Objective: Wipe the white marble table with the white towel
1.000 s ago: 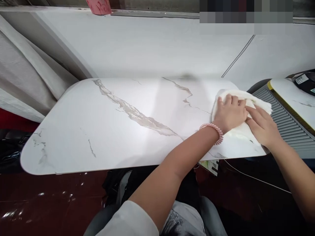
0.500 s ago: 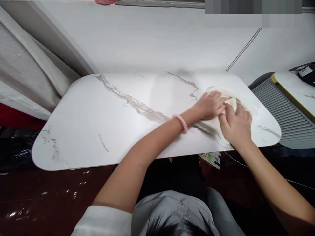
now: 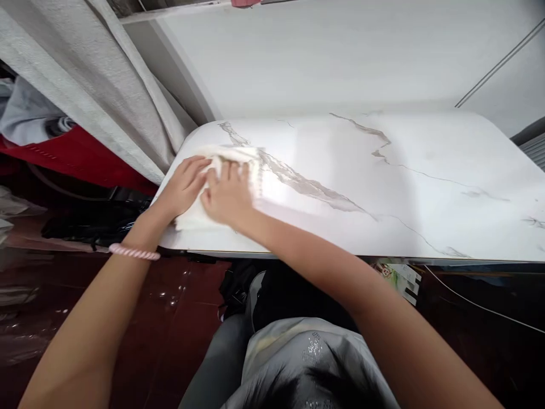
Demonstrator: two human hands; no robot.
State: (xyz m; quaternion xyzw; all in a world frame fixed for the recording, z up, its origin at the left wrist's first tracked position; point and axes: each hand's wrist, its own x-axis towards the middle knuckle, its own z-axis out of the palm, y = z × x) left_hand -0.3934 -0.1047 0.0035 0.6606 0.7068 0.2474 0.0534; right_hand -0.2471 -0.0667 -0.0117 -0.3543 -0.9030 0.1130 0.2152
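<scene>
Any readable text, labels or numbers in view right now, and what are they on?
No text can be read.
Printed card hanging under the marble tabletop edge: colour print and black marks, too small and blurred to read.
White cloth under both hands: no markings seen.

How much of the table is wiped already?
Hard to tell from the surface: the marble tabletop looks bare and shiny across its middle and right side. Half a second ago the white cloth was at the right end; now both the left hand and the right hand press it flat near the left end. So the sweep has crossed the whole top, and only the left corner by the curtain seems left.
</scene>
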